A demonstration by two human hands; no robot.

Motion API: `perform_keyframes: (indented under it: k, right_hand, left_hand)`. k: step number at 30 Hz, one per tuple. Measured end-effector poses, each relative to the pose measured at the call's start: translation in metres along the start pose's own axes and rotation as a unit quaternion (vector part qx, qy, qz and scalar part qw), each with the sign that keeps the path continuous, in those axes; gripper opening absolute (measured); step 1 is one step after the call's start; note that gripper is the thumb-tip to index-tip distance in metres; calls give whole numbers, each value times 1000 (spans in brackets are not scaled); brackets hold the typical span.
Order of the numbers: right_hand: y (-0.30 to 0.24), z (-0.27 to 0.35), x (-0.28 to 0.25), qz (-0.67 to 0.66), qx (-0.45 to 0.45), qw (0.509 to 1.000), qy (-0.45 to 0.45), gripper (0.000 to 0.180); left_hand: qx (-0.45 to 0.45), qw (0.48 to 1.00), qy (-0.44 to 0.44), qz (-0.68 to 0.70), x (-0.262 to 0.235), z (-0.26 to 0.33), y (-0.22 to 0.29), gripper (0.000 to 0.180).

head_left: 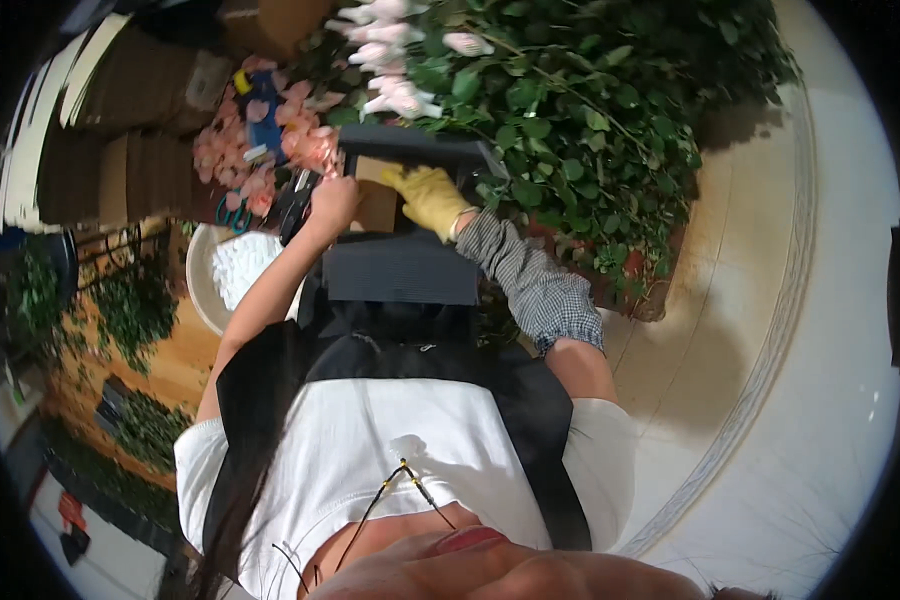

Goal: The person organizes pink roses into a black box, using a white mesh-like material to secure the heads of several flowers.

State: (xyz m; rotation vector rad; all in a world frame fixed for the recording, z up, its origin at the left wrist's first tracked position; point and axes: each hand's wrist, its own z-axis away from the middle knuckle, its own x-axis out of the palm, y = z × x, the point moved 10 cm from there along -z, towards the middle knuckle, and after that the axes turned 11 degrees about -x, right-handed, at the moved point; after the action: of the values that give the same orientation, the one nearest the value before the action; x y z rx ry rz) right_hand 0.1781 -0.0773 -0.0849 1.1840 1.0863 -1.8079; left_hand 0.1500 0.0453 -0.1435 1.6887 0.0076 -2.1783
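An open black corrugated box (400, 272) stands in front of my body, with a brown cardboard panel (374, 212) showing inside it. My left hand (332, 206) is bare and closed at the box's left edge. What its fingers hold is hidden, though pink petals show just above them. My right hand (430, 203) wears a yellow glove, and a checked sleeve covers that forearm. Its fingers reach left over the brown panel, at least one of them stretched out. Whether they touch the panel I cannot tell.
Leafy green stems (580, 140) are heaped at the right. Wrapped pale pink rose heads (395, 55) lie at the far side. Loose pink petals (225, 150) and teal-handled scissors (232, 214) are at the left, near a white tub (205, 290) of white pieces and stacked cardboard (135, 180).
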Motion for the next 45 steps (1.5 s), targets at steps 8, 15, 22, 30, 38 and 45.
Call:
perform_keyframes:
  k: [8, 15, 22, 30, 38, 45]
  right_hand:
    - [9, 30, -35, -477, -39, 857, 192, 44]
    - [120, 170, -254, 48, 199, 826, 526, 44]
    - [125, 171, -260, 206, 166, 810, 523, 22]
    - [68, 190, -221, 113, 193, 898, 379, 41]
    - [7, 177, -239, -62, 61, 922, 378, 30]
    - [52, 291, -199, -311, 289, 671, 608, 28]
  left_hand:
    - [184, 894, -319, 253, 82, -5, 32, 39]
    - [69, 885, -354, 294, 48, 3, 31, 46]
    - [70, 857, -310, 406, -79, 18, 66, 40]
    - [131, 698, -132, 691, -212, 24, 159, 52]
    - [272, 791, -101, 539, -220, 75, 188, 37]
    - [393, 794, -27, 463, -234, 108, 206, 41]
